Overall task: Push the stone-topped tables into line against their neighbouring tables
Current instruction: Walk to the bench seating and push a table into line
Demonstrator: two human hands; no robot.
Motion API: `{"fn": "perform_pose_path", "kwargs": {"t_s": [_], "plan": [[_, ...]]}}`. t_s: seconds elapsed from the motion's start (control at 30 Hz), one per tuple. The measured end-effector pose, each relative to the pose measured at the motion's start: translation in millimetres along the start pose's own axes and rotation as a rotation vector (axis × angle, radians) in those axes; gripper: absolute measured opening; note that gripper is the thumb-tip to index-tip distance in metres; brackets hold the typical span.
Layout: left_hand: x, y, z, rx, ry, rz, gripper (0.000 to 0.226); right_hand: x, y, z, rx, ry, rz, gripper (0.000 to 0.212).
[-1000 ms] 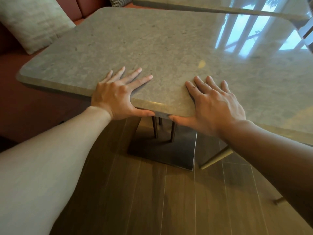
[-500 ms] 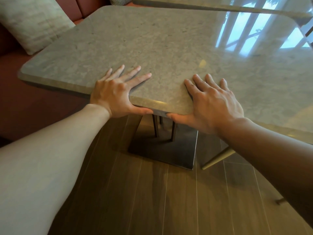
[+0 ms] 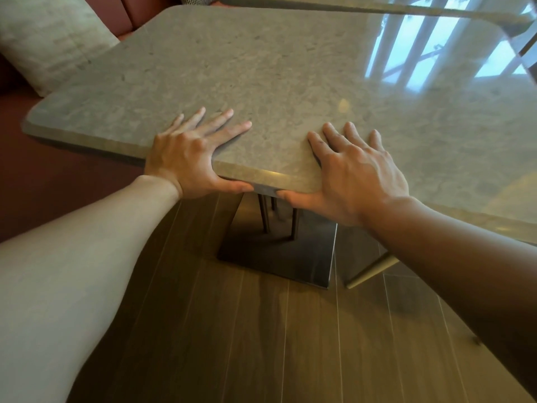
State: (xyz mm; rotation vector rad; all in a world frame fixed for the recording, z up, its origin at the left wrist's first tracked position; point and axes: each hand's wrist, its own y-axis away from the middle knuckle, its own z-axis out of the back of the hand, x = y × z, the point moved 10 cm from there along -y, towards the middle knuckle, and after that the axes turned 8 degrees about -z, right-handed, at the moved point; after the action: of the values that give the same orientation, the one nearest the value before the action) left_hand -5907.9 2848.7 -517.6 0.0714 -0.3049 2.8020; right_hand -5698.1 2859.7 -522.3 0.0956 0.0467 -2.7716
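The square grey stone-topped table (image 3: 276, 77) sits slanted, one corner pointing at me, right under my hands. My left hand (image 3: 186, 158) and right hand (image 3: 357, 175) grip its near edge, fingers spread flat on top, thumbs underneath. Past my fingers another grey stone table (image 3: 363, 4) stands close. A pale cushion (image 3: 43, 36) lies left of my left hand.

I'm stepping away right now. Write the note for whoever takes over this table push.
Left hand: fingers flat on the stone-topped table at its near edge, thumb hooked under the rim.
Right hand: same grip, just to the right.
The neighbouring table lies past the far edge; a narrow gap shows between the tops at the far right. A cushion sits on the bench to the left.
Done: both hands gripping the edge.
Left: probably push forward until the edges meet, then check the line.
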Motion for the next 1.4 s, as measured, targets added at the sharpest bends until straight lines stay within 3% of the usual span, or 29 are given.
{"fn": "perform_pose_path", "kwargs": {"t_s": [1.4], "plan": [[49.9, -23.1, -5.5, -0.057, 0.018, -0.087, 0.121, 32.2, -36.2, 3.6, -0.007, 0.004, -0.062, 0.13]]}}
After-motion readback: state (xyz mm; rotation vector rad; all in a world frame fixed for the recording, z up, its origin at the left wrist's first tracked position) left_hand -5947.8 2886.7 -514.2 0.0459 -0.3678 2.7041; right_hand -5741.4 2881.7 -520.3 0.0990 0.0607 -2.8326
